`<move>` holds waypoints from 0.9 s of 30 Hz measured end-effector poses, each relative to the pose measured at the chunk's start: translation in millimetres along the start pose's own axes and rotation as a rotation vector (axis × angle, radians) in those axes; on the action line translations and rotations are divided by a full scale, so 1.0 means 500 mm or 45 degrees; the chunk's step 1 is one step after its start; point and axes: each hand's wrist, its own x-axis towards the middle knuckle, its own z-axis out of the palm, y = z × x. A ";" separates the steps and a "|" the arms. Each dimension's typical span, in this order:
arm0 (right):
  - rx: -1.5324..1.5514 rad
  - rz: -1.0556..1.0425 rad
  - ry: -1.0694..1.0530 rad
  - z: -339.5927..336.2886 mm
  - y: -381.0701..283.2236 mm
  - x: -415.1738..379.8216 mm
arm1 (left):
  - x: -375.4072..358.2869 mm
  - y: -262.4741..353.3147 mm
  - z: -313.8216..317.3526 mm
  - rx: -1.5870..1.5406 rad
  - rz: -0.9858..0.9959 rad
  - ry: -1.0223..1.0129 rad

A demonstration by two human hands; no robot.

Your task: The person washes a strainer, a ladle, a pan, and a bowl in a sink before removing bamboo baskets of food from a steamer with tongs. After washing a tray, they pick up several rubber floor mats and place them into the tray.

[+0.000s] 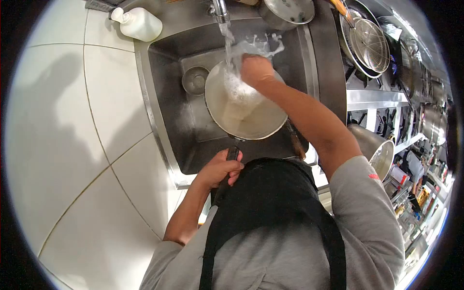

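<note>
A round, pale-lined frying pan (258, 123) is held over the sink (169, 116). My left hand (221, 169) is wrapped round its dark handle (233, 153), close to my apron. Water (229, 46) runs from the faucet (221, 13) into the pan and foams inside it. At the pan's far right side, my right hand (257, 70) is closed in a fist-like shape, with water splashing just beyond it. Whatever its fingers hold, if anything, is hidden.
The sink's drain (195, 80) lies left of the pan. A white pump bottle (141, 24) lies at the back left. A metal pot (289, 10) stands behind the sink. To the right are a wire skimmer (369, 46) and a large pot (382, 154). A person (414, 166) is farther off.
</note>
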 end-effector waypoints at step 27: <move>0.550 -0.481 -0.865 -0.036 -0.124 -0.117 | 0.003 0.018 -0.032 0.152 0.085 0.079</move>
